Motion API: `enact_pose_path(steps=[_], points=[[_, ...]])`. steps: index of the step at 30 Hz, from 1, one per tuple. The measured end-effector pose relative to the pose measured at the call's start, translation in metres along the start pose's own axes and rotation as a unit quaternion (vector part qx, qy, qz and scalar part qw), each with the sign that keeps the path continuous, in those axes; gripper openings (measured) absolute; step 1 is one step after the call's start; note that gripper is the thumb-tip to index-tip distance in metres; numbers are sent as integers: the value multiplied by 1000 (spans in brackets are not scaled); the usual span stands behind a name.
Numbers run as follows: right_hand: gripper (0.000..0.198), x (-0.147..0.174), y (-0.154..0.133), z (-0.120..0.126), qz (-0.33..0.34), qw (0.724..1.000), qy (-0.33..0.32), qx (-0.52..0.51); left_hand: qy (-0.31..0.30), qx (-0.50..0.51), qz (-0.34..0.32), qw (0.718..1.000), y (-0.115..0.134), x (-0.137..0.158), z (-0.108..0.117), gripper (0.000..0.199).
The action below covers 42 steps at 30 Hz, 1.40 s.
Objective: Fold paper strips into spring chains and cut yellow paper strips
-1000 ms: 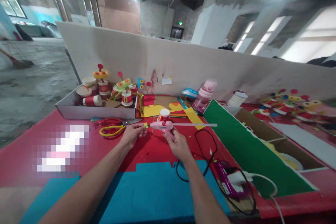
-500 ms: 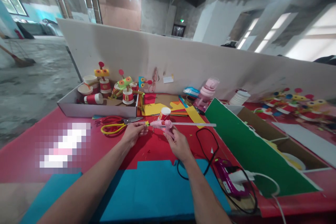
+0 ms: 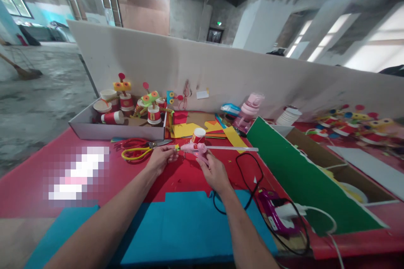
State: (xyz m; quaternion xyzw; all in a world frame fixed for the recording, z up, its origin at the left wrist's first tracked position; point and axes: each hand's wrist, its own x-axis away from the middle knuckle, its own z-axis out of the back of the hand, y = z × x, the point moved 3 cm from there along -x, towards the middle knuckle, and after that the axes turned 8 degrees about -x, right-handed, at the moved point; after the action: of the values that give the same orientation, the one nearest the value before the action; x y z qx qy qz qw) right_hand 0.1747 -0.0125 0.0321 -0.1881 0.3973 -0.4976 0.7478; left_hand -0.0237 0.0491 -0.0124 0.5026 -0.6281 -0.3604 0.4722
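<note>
Glue gun meets craft scrap over a red-covered table, as seen from the head camera. The worker's right hand is wrapped around the pink gun's handle, a grip that leaves the nozzle free and aimed leftward; whether the trigger is being squeezed cannot be told. The left hand pinches a small yellow piece between thumb and fingertips, apparently by its edge so that the skin stays away from the heat. Piece and nozzle sit end to end, too small to tell whether they touch.

A long glue stick juts from the gun's rear, likely to feed it. Just behind stands a red-and-white cup. Yellow-handled scissors lie beyond the left hand, seemingly parked within reach. A black cord loops at right near a purple power strip, its slack probably giving the gun room to move. Cup figures fill a shallow box at back left, apparently set aside from the working area.
</note>
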Motion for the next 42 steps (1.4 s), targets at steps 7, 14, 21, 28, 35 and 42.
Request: enact_pose_path(steps=[7, 14, 21, 28, 35, 42], points=[[40, 0, -3, 1, 3, 1000, 1, 13, 1, 0, -1, 1000, -1, -1, 0, 17], [41, 0, -3, 1, 6, 1000, 4, 24, 8, -1, -5, 1000, -4, -4, 1, 18], [41, 1, -3, 1, 8, 999, 9, 37, 6, -1, -7, 1000, -5, -5, 2, 20], [40, 1, -5, 1, 8, 1000, 7, 26, 6, -1, -11, 1000, -7, -6, 3, 20], [41, 1, -5, 1, 8, 999, 10, 30, 8, 0, -9, 1000, -7, -6, 2, 21], [40, 1, -4, 1, 8, 999, 9, 34, 9, -2, -8, 1000, -7, -6, 2, 20]])
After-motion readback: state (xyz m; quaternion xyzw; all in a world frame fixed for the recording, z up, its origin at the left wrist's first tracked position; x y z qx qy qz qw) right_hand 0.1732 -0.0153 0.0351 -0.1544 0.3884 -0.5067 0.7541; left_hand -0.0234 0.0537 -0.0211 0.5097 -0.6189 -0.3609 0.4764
